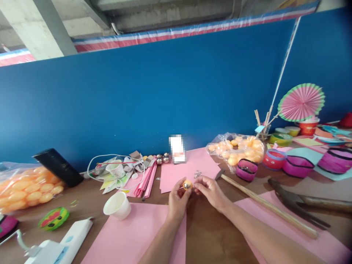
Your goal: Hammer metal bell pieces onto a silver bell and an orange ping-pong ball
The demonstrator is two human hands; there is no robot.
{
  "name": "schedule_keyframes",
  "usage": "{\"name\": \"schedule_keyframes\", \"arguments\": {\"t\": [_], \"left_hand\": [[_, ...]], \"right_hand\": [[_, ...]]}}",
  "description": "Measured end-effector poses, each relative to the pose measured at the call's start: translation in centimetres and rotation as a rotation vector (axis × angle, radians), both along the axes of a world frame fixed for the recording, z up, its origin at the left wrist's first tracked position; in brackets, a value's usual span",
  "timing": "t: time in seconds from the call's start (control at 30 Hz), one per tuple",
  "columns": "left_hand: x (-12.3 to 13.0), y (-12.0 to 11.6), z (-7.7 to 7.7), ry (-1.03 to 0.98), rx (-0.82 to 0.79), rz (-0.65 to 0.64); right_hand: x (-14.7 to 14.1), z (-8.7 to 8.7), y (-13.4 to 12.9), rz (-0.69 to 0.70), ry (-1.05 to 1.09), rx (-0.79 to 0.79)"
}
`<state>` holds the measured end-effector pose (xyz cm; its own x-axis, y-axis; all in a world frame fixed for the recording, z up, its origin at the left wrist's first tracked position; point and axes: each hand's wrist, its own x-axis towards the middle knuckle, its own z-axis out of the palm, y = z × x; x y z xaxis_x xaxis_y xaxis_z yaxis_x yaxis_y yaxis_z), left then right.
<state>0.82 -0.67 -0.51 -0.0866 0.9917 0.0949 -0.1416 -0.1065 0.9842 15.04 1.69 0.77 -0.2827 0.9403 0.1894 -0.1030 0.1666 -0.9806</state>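
Observation:
My left hand (177, 200) pinches a small orange ball (187, 184) with a shiny silver piece on its front. My right hand (210, 190) meets it from the right, fingertips touching the ball's side. Both hands hover above the brown table, over the gap between two pink paper sheets (129, 238). A small silver cluster (197, 174) lies on the far pink sheet (189, 168) just beyond my fingers.
Bags of orange balls (238, 148) (26, 187) sit right and left. A white paper cup (117, 205) lies tipped near my left wrist. A hammer (264, 203), large scissors (297, 203), pink-purple lanterns (298, 165), a paper fan (301, 102) and a glue gun (52, 245) lie around.

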Motion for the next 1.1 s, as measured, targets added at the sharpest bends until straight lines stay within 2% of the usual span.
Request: {"name": "schedule_keyframes", "arguments": {"t": [0.17, 0.37, 0.63, 0.9, 1.1], "left_hand": [[-0.01, 0.10, -0.38, 0.019, 0.012, -0.004], [0.01, 0.03, -0.39, 0.045, 0.021, 0.001], [0.12, 0.07, -0.41, 0.056, 0.025, 0.007], [0.21, -0.18, -0.01, 0.036, 0.027, -0.007], [0.20, -0.13, -0.27, 0.012, 0.021, -0.011]], "right_hand": [[0.16, 0.26, -0.11, -0.025, -0.089, 0.096], [0.28, 0.31, 0.00, 0.006, -0.058, 0.024], [0.46, -0.23, 0.12, 0.001, -0.119, 0.051], [0.48, -0.01, 0.03, 0.033, -0.134, 0.035], [0.42, 0.06, -0.06, 0.037, -0.140, 0.048]]}}
